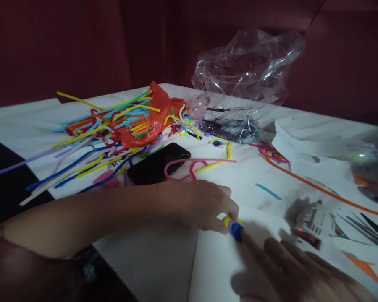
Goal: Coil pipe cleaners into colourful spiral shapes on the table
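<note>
A small coiled roll of colourful soft stems (235, 229), in blue, purple and yellow, is pinched between the thumb and fingers of my left hand (204, 205). My right hand (286, 268) reaches in from the lower right. Its index finger is stretched out and its tip touches the blue end of the roll. The other right-hand fingers are apart; the thumb cannot be made out. Under both hands lies white paper (214, 260). Beyond my left wrist a pink curled stem (176, 167) partly overlaps a black phone (157, 161).
Many coloured stems spill from a red plastic bag (164, 105) at the back left. A clear plastic bag (248, 67) stands behind silvery strands (233, 128). At right are a grey device with a red light (310, 224), an orange stem (321, 188) and dark pointed blades (376, 226).
</note>
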Tool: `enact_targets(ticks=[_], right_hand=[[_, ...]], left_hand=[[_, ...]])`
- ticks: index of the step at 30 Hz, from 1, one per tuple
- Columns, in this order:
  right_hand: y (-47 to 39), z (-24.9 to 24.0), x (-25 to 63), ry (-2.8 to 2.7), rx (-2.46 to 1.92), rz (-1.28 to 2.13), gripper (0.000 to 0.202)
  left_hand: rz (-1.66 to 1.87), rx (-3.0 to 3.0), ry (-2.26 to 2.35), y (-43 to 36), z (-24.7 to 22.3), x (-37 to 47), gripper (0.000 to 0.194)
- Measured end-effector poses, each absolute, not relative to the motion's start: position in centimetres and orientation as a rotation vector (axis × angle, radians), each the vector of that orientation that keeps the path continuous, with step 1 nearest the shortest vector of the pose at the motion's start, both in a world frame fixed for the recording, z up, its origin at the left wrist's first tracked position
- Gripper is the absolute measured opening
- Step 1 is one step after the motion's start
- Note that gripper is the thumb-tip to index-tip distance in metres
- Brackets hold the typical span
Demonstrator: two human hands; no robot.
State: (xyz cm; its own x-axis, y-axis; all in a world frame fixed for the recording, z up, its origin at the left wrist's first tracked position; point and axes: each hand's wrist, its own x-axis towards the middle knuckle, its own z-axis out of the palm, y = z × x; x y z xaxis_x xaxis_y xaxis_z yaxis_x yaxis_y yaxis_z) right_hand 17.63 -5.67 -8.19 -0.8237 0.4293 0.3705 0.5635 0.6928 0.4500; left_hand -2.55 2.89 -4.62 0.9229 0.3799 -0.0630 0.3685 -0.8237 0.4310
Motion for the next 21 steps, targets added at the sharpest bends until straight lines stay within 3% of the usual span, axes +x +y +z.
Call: enact_targets(ticks=[11,17,21], right_hand=[[-6.0,-8.3,17.0,-2.664,-0.914,-0.778,0.066],[-6.6,-8.2,17.1,-2.692,-1.028,-0.663,0.067],[-7.6,-8.0,17.7,-2.636,-0.946,-0.798,0.058]], left_hand=[[-0.076,2.669,0.572,2.6,-4.3,-2.4,0.023],[-0.052,2.639,0.598,2.6,-4.5,-2.6,0.025],[-0.058,2.585,0.646,2.6,-4.3,-2.5,0.032]])
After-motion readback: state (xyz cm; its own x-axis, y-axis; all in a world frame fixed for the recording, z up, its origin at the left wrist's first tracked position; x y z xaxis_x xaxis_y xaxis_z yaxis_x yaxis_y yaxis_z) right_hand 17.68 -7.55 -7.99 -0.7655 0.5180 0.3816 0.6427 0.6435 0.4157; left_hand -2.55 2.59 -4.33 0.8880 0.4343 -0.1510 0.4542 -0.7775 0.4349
